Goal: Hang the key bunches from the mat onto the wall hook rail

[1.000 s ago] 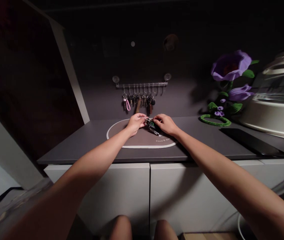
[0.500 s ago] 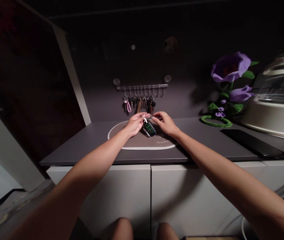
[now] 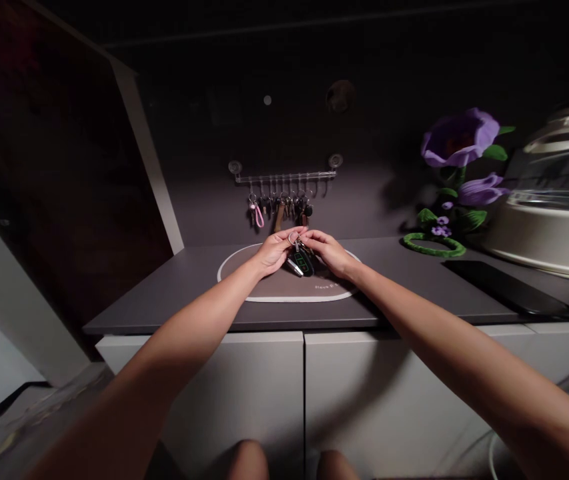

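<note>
Above the counter my two hands meet at a bunch of keys with a dark car key fob (image 3: 303, 262), its buttons outlined in green. My left hand (image 3: 273, 253) pinches the metal key ring (image 3: 293, 238) at the top of the bunch. Fingers of my right hand (image 3: 328, 251) are closed at the same ring from the other side; exactly which part they grip is too small to tell. A silver metal piece (image 3: 295, 268) hangs beside the fob. Below them lies an oval brown mat (image 3: 269, 287) with a white rim.
A clear hook rail (image 3: 287, 177) on the back wall carries several hanging keys, one with a pink loop (image 3: 259, 216). To the right are a purple flower decoration (image 3: 460, 139), a black flat slab (image 3: 509, 287) and a large cream appliance (image 3: 549, 230). White cabinet doors (image 3: 244, 400) lie below the counter (image 3: 149, 287).
My right hand has come closer to my left at the ring. The fob has turned a little and its green-outlined face shows less. The view has shifted slightly.
</note>
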A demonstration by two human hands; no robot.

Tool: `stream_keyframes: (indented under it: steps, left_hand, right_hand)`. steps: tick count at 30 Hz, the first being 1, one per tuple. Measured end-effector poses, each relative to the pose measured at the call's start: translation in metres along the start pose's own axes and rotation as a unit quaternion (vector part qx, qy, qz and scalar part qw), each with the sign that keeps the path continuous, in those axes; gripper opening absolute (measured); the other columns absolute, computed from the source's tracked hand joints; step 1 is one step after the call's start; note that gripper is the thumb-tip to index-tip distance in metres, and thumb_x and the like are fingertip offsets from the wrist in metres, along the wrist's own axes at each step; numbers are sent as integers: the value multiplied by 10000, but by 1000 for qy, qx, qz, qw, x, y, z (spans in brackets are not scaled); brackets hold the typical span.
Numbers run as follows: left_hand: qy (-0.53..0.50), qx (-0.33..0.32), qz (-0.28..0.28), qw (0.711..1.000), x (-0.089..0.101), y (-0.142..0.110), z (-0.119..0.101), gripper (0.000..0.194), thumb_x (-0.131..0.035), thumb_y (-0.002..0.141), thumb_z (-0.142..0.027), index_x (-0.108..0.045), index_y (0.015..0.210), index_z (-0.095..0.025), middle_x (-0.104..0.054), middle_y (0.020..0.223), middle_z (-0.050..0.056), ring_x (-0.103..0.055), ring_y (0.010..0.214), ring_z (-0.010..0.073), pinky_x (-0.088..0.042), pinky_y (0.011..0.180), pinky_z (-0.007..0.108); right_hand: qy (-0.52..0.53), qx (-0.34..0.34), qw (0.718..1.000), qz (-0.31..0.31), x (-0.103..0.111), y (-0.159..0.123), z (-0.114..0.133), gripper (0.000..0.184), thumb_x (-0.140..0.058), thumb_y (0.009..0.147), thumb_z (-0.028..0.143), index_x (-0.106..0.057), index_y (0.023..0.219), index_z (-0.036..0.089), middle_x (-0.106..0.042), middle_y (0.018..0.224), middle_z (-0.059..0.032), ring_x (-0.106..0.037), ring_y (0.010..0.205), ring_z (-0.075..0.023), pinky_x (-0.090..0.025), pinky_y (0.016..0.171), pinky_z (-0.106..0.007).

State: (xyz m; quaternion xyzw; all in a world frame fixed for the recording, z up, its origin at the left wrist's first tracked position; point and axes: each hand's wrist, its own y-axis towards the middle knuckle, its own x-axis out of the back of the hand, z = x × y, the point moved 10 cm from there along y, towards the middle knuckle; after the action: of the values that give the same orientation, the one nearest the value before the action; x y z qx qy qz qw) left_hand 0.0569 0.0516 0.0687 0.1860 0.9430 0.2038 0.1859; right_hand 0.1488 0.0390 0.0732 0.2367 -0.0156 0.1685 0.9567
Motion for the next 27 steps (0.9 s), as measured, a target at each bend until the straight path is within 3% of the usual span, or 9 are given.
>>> stream_keyframes:
  steps: [7,15,20,27]
  left_hand:
    - [1,20,22,1000,-8,-3,0,289,-707,666,-266,-683,935,-164,-662,1053,79,-562,1058,174,-332,1020,343]
    - [-18,45,24,999,-5,-3,1,320,-758,590,-235,-698,890,-140,-680,997,91,-609,934,158,-388,965,324]
    - [-28,63,32,997,-9,-6,0,321,-779,550,-221,-709,855,-147,-660,1056,92,-595,971,165,-376,978,312]
    - [-53,63,60,995,-15,-10,-3,266,-699,615,-124,-707,881,-138,-639,1100,97,-572,1036,182,-365,987,307]
  right_hand:
    - [54,-8,998,11,-1,0,-1,238,-636,673,391,-598,792,190,-627,880,1,-549,810,-123,-404,762,-251]
    - [69,-20,997,37,-6,-4,5,236,-649,673,390,-583,762,182,-609,793,6,-532,699,-104,-396,654,-228]
    - [65,-27,995,64,-11,-6,6,239,-642,682,397,-564,760,185,-586,756,16,-511,659,-95,-389,634,-221]
    - [100,-26,992,71,-12,-6,6,216,-667,680,367,-589,763,183,-587,757,26,-497,652,-79,-372,636,-215]
